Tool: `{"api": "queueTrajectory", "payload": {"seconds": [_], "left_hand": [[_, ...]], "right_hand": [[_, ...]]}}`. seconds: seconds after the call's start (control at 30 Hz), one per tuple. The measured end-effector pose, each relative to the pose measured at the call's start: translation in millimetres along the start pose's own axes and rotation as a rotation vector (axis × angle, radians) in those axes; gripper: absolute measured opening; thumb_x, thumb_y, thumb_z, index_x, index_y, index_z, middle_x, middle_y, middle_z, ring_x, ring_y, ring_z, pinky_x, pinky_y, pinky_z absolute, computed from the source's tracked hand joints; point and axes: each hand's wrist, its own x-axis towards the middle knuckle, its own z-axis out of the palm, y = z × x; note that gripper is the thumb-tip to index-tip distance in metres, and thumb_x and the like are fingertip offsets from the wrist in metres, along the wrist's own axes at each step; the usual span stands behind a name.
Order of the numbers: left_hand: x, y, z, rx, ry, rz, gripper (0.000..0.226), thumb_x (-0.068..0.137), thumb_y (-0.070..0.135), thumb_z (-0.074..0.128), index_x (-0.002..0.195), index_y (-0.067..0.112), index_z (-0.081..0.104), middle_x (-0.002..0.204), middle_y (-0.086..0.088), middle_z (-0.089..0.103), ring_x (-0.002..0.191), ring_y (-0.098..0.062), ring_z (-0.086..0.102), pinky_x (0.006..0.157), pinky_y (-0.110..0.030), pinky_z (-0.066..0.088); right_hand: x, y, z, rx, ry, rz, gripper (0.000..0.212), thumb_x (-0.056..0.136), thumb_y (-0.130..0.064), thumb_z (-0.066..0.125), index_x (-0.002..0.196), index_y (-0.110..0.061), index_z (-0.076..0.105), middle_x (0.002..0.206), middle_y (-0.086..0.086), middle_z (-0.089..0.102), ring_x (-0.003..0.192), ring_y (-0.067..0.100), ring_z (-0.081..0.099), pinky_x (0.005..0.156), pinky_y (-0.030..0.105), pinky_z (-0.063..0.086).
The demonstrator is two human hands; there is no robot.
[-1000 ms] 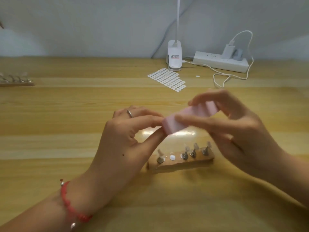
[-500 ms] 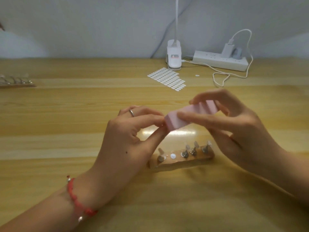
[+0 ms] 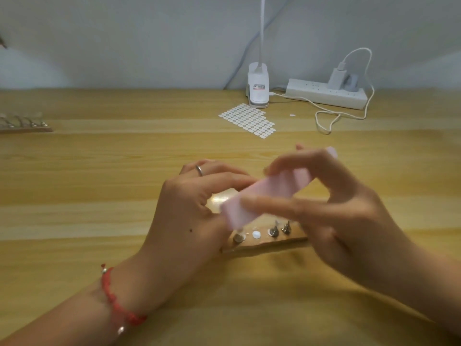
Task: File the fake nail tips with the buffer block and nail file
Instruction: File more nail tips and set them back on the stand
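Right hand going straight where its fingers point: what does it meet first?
Most likely the left hand, just past the pink buffer block the right hand grips; blur leaves depth unclear.

My wooden desk (image 3: 99, 171) holds a white clip lamp (image 3: 258, 92) at its far edge. Just in front of the lamp, toward me, lies a sheet of white oval stickers (image 3: 249, 121). To the lamp's right sits a white power strip (image 3: 324, 96) with a charger (image 3: 336, 77) plugged in, its cable (image 3: 327, 132) looping on the wood.
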Motion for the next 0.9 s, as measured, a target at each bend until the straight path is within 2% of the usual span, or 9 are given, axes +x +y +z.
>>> {"api": "queueTrajectory", "payload": {"seconds": [0.07, 0.17, 0.3, 0.47, 0.53, 0.6, 0.67, 0.77, 0.9], "left_hand": [[-0.2, 1.0, 0.0, -0.009, 0.015, -0.005, 0.011, 0.078, 0.025, 0.073, 0.088, 0.02, 0.075, 0.09, 0.016, 0.069, 0.088, -0.001, 0.064, 0.08, -0.032, 0.05], [-1.1, 5.4, -0.2, -0.048, 0.061, -0.035, 0.005, 0.078, 0.024, 0.074, 0.083, 0.025, 0.074, 0.085, 0.018, 0.07, 0.085, -0.003, 0.067, 0.081, -0.029, 0.05], [-6.4, 8.2, 1.2, -0.179, -0.016, -0.168, 0.007, 0.075, 0.021, 0.077, 0.075, 0.028, 0.074, 0.079, 0.014, 0.072, 0.083, -0.007, 0.069, 0.064, -0.008, 0.048], [-9.1, 5.6, 5.1, -0.179, -0.159, -0.267, 0.012, 0.067, 0.031, 0.085, 0.066, 0.028, 0.074, 0.08, 0.016, 0.07, 0.08, -0.001, 0.066, 0.073, -0.01, 0.044], [-10.1, 3.9, 5.8, -0.145, -0.194, -0.271, 0.014, 0.069, 0.025, 0.084, 0.072, 0.03, 0.071, 0.08, 0.016, 0.07, 0.078, -0.005, 0.064, 0.069, -0.017, 0.049], [-10.6, 1.9, 6.1, -0.055, -0.244, -0.237, 0.022, 0.069, 0.026, 0.08, 0.083, 0.034, 0.064, 0.08, 0.02, 0.069, 0.083, -0.003, 0.063, 0.068, -0.015, 0.047], [-10.7, 0.7, 6.4, 0.005, -0.293, -0.243, 0.034, 0.067, 0.039, 0.078, 0.093, 0.04, 0.056, 0.083, 0.025, 0.068, 0.086, -0.002, 0.063, 0.075, -0.018, 0.044], [-10.4, 1.2, 7.3, 0.054, -0.326, -0.221, 0.044, 0.061, 0.053, 0.07, 0.099, 0.045, 0.049, 0.09, 0.027, 0.066, 0.086, -0.002, 0.062, 0.08, -0.026, 0.044], [-8.7, -1.2, 2.1, 0.192, -0.39, -0.163, 0.04, 0.062, 0.055, 0.058, 0.099, 0.05, 0.045, 0.095, 0.029, 0.061, 0.091, 0.002, 0.057, 0.088, -0.02, 0.036]], "right_hand": [[-0.7, 1.6, -0.3, -0.004, 0.001, -0.007, 0.064, 0.08, 0.021, 0.049, 0.125, -0.022, 0.06, 0.115, 0.015, 0.054, 0.109, 0.026, 0.056, 0.101, 0.034, 0.043], [-0.7, 32.9, -17.8, -0.061, 0.1, 0.179, 0.05, 0.09, 0.015, 0.057, 0.13, -0.014, 0.052, 0.115, 0.014, 0.056, 0.108, 0.017, 0.053, 0.098, 0.024, 0.046], [-4.6, 52.8, -28.4, -0.048, 0.152, 0.344, 0.05, 0.092, 0.008, 0.058, 0.134, -0.017, 0.05, 0.118, 0.013, 0.056, 0.107, 0.014, 0.05, 0.088, 0.007, 0.038], [-5.1, 51.2, -21.8, -0.025, 0.128, 0.317, 0.052, 0.092, 0.007, 0.058, 0.136, -0.02, 0.049, 0.117, 0.007, 0.054, 0.108, 0.011, 0.05, 0.09, 0.01, 0.041], [-5.6, 51.9, -23.5, -0.021, 0.134, 0.321, 0.049, 0.093, 0.002, 0.057, 0.135, -0.021, 0.05, 0.118, 0.007, 0.054, 0.108, 0.01, 0.049, 0.089, 0.01, 0.04], [-5.6, 51.6, -23.9, -0.007, 0.137, 0.327, 0.046, 0.093, -0.003, 0.054, 0.135, -0.021, 0.051, 0.117, 0.007, 0.055, 0.108, 0.011, 0.05, 0.09, 0.01, 0.039], [-6.0, 50.7, -21.8, 0.018, 0.131, 0.327, 0.046, 0.092, -0.004, 0.053, 0.134, -0.021, 0.052, 0.117, 0.008, 0.055, 0.108, 0.013, 0.052, 0.09, 0.012, 0.039], [-6.7, 50.2, -18.9, 0.045, 0.119, 0.322, 0.047, 0.092, -0.003, 0.053, 0.133, -0.025, 0.053, 0.115, 0.008, 0.056, 0.11, 0.005, 0.052, 0.09, 0.012, 0.039], [-8.4, 52.1, -17.6, 0.048, 0.115, 0.318, 0.046, 0.091, -0.003, 0.053, 0.131, -0.027, 0.055, 0.115, 0.008, 0.056, 0.11, 0.0, 0.051, 0.092, 0.012, 0.041]]}}
